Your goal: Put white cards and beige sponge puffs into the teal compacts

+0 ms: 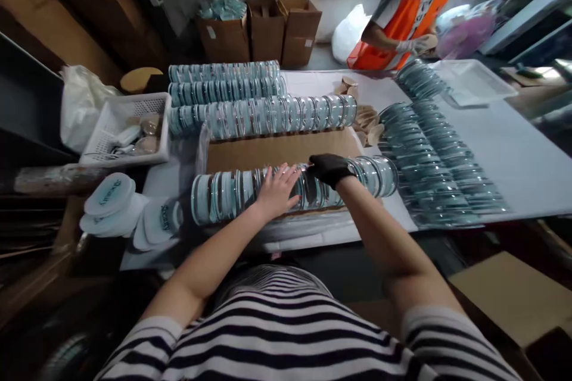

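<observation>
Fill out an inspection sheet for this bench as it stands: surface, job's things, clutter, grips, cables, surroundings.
Surface: white table with a cardboard sheet laid on it.
Job's things: near row of round clear cases lying on edge at the table's front edge.
Clutter: more rows of cases, fanned stacks, white basket, round lids, white tray.
Grips: bare left hand flat on the row; black-gloved right hand resting on it.
Cables: nothing seen.
Surroundings: cardboard boxes, a co-worker's gloved hand, window.

Striped short sleeves, black glove (pixel 329 168)
</observation>
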`<act>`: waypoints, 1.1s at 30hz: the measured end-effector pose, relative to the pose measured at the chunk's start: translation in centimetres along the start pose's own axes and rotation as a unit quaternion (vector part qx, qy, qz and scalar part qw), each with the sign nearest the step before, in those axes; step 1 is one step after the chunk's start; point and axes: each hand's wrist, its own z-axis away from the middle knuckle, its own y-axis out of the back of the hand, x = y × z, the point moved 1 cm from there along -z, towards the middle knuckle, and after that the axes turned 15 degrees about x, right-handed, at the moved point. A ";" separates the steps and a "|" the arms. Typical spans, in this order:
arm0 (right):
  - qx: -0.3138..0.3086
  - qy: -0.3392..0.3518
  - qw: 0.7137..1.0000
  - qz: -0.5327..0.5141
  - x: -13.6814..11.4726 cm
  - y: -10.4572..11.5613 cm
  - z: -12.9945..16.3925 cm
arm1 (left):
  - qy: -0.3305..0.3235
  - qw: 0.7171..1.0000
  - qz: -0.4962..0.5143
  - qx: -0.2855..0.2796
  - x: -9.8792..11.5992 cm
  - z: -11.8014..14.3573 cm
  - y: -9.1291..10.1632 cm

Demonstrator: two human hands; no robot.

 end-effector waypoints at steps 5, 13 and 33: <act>-0.172 0.158 0.970 0.069 -1.5 2.2 -6.3 | 0.003 0.999 -0.021 -0.028 0.4 -0.6 -1.2; -0.052 0.116 0.991 -0.037 0.3 -5.0 8.2 | 0.024 0.999 -0.014 -0.015 0.5 -0.3 -1.1; -0.166 0.026 0.984 0.052 3.9 1.8 -4.9 | -0.054 0.998 -0.014 -0.032 3.4 -3.4 -3.1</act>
